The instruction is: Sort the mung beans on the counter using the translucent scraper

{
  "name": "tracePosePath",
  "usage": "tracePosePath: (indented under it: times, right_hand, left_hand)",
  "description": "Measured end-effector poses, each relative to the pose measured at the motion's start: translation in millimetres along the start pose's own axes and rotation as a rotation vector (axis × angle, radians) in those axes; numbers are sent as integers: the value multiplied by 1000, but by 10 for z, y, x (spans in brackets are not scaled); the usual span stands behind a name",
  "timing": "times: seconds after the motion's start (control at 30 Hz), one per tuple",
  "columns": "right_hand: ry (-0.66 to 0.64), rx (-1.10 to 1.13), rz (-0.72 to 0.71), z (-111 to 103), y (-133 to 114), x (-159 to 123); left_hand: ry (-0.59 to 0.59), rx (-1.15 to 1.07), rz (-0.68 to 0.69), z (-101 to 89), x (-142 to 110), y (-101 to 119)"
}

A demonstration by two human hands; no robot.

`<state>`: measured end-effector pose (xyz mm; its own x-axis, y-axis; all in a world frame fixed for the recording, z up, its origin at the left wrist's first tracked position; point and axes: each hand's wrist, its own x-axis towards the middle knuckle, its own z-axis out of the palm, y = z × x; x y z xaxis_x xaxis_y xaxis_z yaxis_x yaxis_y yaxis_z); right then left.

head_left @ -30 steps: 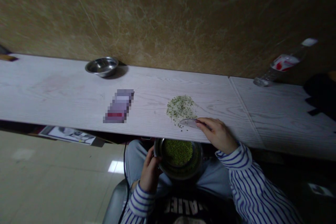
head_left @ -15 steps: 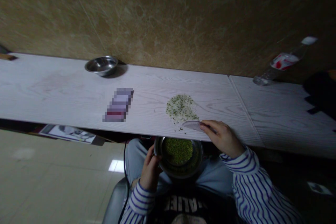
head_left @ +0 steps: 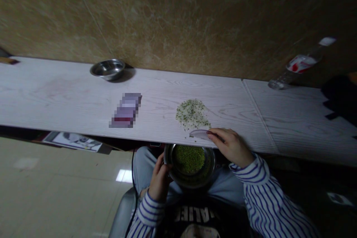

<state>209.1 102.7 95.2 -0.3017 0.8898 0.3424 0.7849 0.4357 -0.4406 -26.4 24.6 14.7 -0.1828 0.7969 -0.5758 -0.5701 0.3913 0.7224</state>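
Observation:
My right hand (head_left: 230, 147) pinches a thin, translucent piece with a rounded edge (head_left: 199, 134), whose exact kind I cannot make out. It lies low over the tabletop at the near side of a spread of white and green grains (head_left: 192, 113). A few green grains are scattered beside the piece, close to the table's front edge. Below that edge, my left hand (head_left: 160, 178) is closed on the left rim of a steel bowl (head_left: 192, 184). Small green beans (head_left: 189, 159), like mung beans, lie in the bowl, which is over my lap.
The long whitish wood-grain table (head_left: 158, 115) runs along a marbled wall (head_left: 178, 22). A small steel bowl (head_left: 108, 70) stands at the back left, with a pixelated flat rectangle (head_left: 126, 109) nearer. A clear plastic bottle (head_left: 302, 63) and a dark object (head_left: 341, 96) are on the right.
My right hand has moved slightly left and toward the table's front edge with the translucent piece. My left hand and the bowl stay nearly where they were.

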Motion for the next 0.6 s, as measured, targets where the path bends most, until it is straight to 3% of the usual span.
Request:
tracePosePath:
  times: [0.43, 0.6]
  right_hand:
    - [-24, 43, 13, 71, -86, 26]
    - [-23, 64, 23, 104, -118, 81]
  left_hand:
    - [-39, 5, -8, -48, 23, -6]
    - [-4, 9, -13, -69, 15, 13]
